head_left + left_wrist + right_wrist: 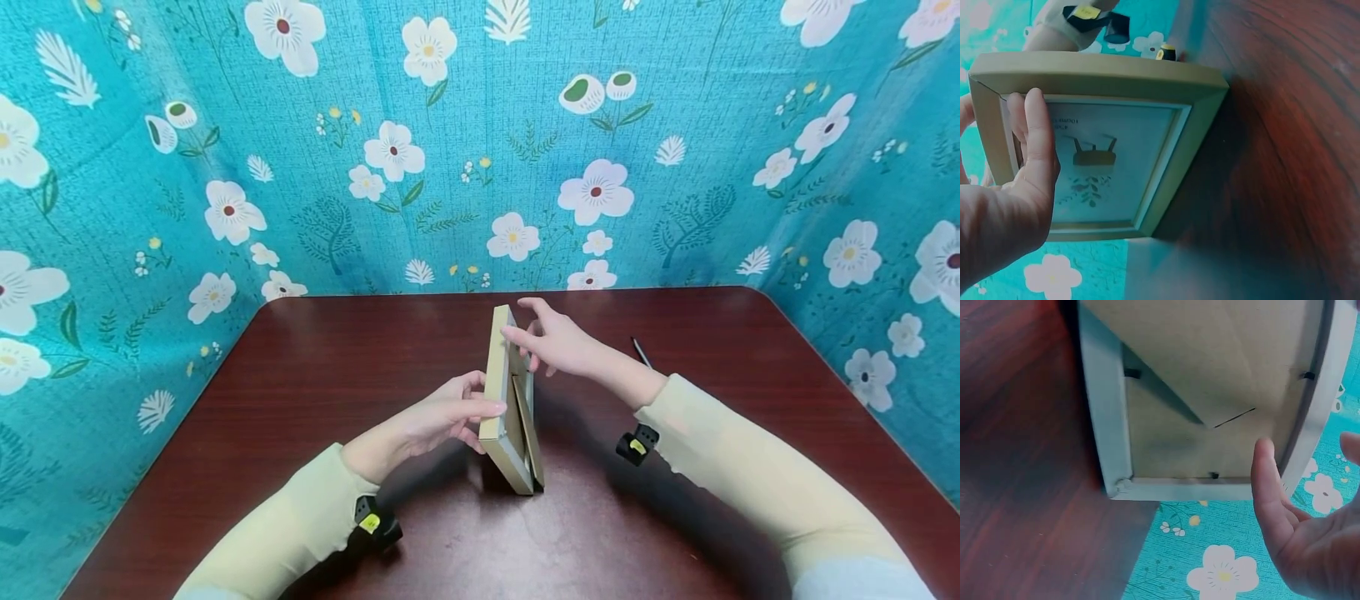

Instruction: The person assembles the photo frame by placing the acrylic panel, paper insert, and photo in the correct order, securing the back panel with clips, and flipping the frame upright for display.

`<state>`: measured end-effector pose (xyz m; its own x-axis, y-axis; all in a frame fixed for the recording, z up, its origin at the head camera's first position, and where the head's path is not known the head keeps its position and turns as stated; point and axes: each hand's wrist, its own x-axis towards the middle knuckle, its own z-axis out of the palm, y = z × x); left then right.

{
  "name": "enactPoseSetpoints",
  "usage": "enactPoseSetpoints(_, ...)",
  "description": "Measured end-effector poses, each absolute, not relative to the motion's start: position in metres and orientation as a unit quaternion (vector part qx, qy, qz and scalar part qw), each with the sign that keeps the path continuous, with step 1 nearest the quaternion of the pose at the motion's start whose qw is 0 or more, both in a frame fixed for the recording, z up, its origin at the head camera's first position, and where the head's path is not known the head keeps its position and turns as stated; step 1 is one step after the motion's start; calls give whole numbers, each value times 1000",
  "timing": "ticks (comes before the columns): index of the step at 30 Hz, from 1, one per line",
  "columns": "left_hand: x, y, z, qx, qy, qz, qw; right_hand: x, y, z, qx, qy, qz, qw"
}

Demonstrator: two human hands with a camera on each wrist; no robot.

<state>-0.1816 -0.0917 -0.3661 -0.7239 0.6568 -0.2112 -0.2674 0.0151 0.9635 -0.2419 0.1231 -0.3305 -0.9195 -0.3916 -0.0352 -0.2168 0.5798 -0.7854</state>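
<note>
A picture frame (496, 358) with a pale wooden border stands on edge on the table, seen nearly side-on in the head view. My left hand (446, 414) grips its near end, thumb on the narrow edge and fingers against the front. In the left wrist view, the front displays a print (1094, 158) of a stool and leaves. My right hand (564, 340) is at the far upper corner, fingers loosely extended; whether the thumb touches the edge is unclear. The brown back carries a slanted easel flap (1210, 356), standing out a little from it.
Behind the frame, a thin pen-like stick (641, 352) lies on the dark red-brown table (337, 350), partly hidden by my right forearm. A blue floral curtain (465, 167) surrounds the back and sides. Small black tabs (1214, 475) dot the frame's back.
</note>
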Motion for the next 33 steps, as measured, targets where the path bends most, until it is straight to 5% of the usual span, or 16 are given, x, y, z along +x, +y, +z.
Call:
enactPoseSetpoints(8,-178,-71,-357,137,657,657,344,-248,112,-317,-136,902,-384,140)
enactPoseSetpoints(25,-175,-54,-354,144,688,631,328,-256,108,-318,-96,924,-348,129)
enactPoseSetpoints(33,-179,-63,-357,159,717,619,277,-247,120,-314,-105,915,-375,107)
